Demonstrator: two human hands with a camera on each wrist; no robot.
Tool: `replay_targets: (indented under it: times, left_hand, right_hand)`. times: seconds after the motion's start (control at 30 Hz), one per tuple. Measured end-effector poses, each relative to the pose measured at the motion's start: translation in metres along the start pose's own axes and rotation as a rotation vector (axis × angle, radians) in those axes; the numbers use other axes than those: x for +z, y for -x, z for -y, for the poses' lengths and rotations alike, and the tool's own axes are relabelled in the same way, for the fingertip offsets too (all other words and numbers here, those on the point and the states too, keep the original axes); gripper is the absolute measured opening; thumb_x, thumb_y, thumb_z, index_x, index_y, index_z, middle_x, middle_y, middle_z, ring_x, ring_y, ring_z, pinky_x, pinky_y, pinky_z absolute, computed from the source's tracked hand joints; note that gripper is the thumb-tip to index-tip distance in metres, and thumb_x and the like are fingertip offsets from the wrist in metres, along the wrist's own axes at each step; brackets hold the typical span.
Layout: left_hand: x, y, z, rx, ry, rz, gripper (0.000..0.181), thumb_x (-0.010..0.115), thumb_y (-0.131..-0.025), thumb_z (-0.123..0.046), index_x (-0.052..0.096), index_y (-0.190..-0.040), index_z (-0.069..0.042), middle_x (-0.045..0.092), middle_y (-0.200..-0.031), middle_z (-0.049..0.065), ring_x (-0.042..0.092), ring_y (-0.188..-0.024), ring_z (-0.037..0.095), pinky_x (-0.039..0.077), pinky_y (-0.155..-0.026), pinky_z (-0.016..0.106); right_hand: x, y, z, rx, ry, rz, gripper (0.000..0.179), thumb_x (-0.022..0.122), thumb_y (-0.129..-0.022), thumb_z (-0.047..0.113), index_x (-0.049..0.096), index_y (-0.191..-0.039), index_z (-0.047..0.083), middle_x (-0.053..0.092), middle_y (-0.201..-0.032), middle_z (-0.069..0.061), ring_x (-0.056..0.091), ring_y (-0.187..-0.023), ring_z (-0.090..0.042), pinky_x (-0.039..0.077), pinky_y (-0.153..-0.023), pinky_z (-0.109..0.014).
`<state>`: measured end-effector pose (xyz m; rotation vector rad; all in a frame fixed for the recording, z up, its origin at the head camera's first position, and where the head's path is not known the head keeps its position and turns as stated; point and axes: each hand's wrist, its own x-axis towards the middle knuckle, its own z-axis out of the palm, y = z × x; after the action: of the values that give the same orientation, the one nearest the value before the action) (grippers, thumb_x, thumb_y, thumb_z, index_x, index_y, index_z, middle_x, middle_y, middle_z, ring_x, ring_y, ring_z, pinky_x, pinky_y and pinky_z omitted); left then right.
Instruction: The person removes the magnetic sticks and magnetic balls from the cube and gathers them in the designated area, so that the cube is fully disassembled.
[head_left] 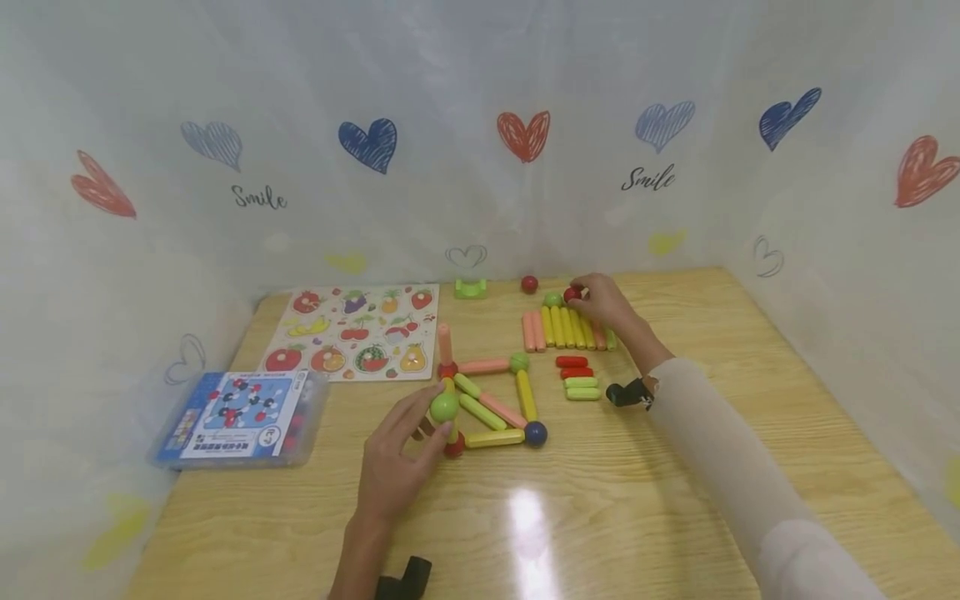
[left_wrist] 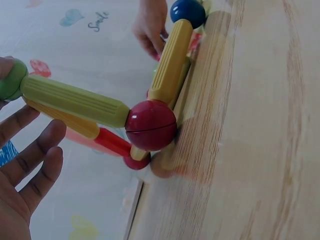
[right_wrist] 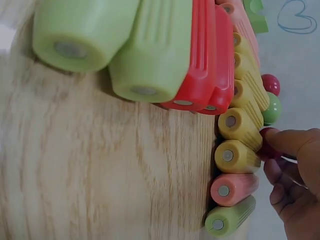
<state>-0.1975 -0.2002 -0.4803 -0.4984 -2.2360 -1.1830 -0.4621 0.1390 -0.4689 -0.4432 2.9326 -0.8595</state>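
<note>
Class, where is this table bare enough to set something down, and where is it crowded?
Bare: the near table between left hand and right sleeve; also the stretch between that sleeve and the right curtain. Crowded: the middle, with the ball-and-rod frame, short rods and long rods.

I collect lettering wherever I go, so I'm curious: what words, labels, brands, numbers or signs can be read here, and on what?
"Smile": black script, on the left of the white back sheet.
"Smile": same script, on its right.
Blue-and-white box: printed characters, too small and blurred to read.
Fruit picture board: no words I can make out.
No number or brand is legible.
</note>
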Motion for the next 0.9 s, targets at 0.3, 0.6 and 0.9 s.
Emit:
replay_targets:
  times: [0.3, 0.6, 0.9]
  left_hand:
    - [-0.001, 0.0, 0.0, -0.005, 0.0, 0.012, 0.05, 0.075, -0.09, -0.015, 0.061, -0.138, -0.019, 0.062, -0.132, -0.002, 0.062, -0.082, 0.013, 0.055, -0.067, 0.026]
    - [-0.002, -0.002, -0.003, -0.017, -0.022, -0.002, 0.052, 0.076, -0.09, -0.015, 0.06, -0.139, -0.025, 0.061, -0.131, -0.008, 0.062, -0.08, 0.012, 0.056, -0.067, 0.028]
    - [-0.002, -0.001, -0.004, -0.037, -0.034, 0.002, 0.051, 0.075, -0.091, -0.017, 0.061, -0.139, -0.025, 0.062, -0.13, -0.007, 0.061, -0.081, 0.015, 0.056, -0.066, 0.03]
  right_hand:
    - [0.0, 0.008, 0.0, -0.027, 0.03, -0.013, 0.043, 0.057, -0.102, 0.015, 0.052, -0.138, -0.009, 0.053, -0.128, -0.027, 0.057, -0.096, -0.033, 0.051, -0.083, -0.045]
    - [0.018, 0.051, 0.056, -0.33, 0.014, -0.084, 0.025, 0.067, -0.096, 0.009, 0.068, -0.117, -0.004, 0.065, -0.102, -0.015, 0.059, -0.085, -0.025, 0.051, -0.072, -0.039]
    - [0.05, 0.103, 0.098, -0.523, -0.011, 0.103, 0.025, 0.074, -0.092, 0.019, 0.071, -0.11, 0.002, 0.067, -0.089, 0.001, 0.059, -0.079, -0.016, 0.051, -0.068, -0.028]
